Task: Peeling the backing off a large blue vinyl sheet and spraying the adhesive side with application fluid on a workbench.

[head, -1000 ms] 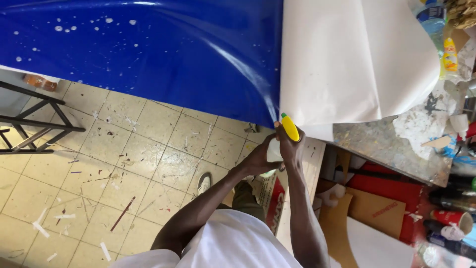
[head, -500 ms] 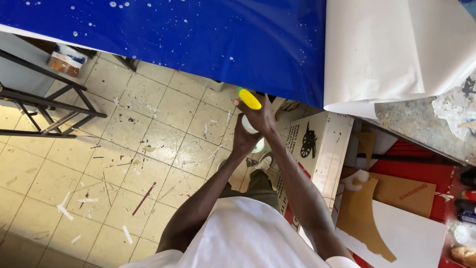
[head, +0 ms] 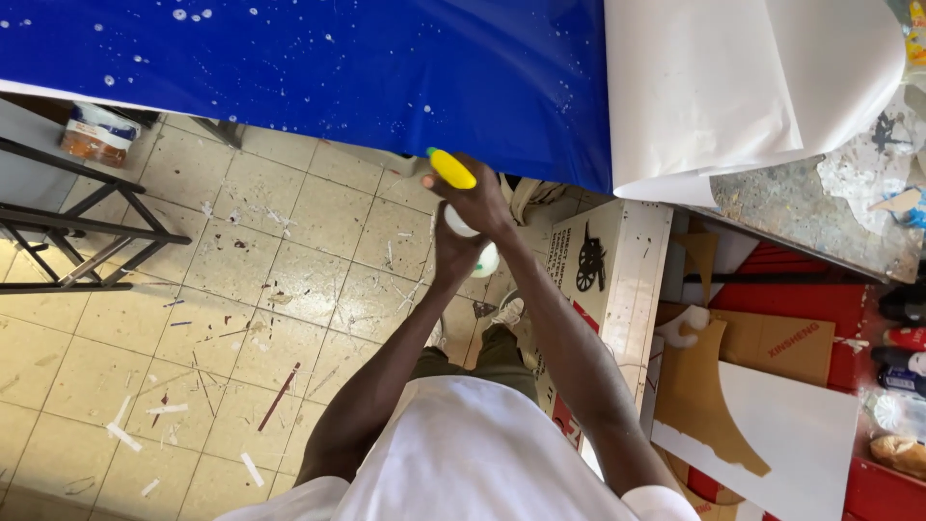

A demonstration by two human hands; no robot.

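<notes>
Head view is showing your two hands meeting near the middle of the frame, just under the lower edge of the blue sheet [head: 318, 68] that is covering the bench along the top. Your right hand [head: 482, 203] is wrapping around a white spray bottle [head: 463, 224] with a yellow trigger head [head: 451, 169]; its fingers are curling shut over the neck, and the yellow head is sticking out toward the upper left, almost touching the sheet's edge. Your left hand [head: 451, 253] is sitting directly below, closing on the bottle's white body from underneath, so both hands are gripping the same bottle and neither is spread. The bottle's long axis is running from lower right to upper left, with the nozzle end pointing at the blue sheet and the base hidden between your palms. Your right hand is the nearer one to the sheet; your left is trailing just behind it. Both forearms are reaching up from the bottom of the frame and converging, the right one coming in from the lower right, the left from the lower centre, both nearly straight. White droplets are speckling the blue sheet at upper left. To the right a white sheet [head: 733, 87] is curling over the bench edge, and a tiled floor [head: 193, 318] littered with scraps is filling the left side.
</notes>
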